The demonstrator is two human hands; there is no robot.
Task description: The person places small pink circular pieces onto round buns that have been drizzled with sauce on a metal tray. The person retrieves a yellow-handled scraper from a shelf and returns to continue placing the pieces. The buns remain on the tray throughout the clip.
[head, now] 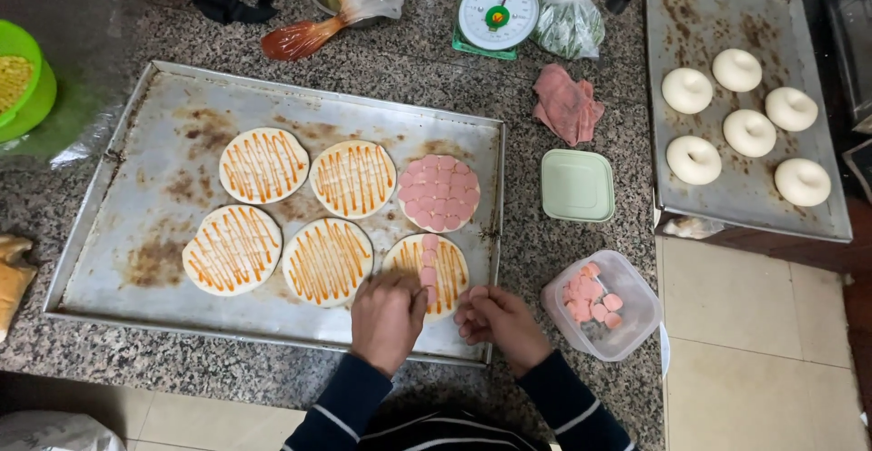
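A large metal baking tray [145,124] holds several round flat dough bases striped with orange sauce. One base [439,193] at the right of the far row is fully covered with pink sausage slices. The near right base [436,265] carries a short column of slices. My left hand [386,317] rests on its near edge, fingers curled on a slice. My right hand [495,321] sits just right of it, pinching a small stack of sausage slices [474,298].
A clear plastic tub [601,304] of sausage slices sits at the right, its green lid [577,185] beyond. A second tray [740,188] holds several dough balls. A scale [497,10], a pink cloth [568,103], a brush [300,38] and a green bowl [25,83] stand around.
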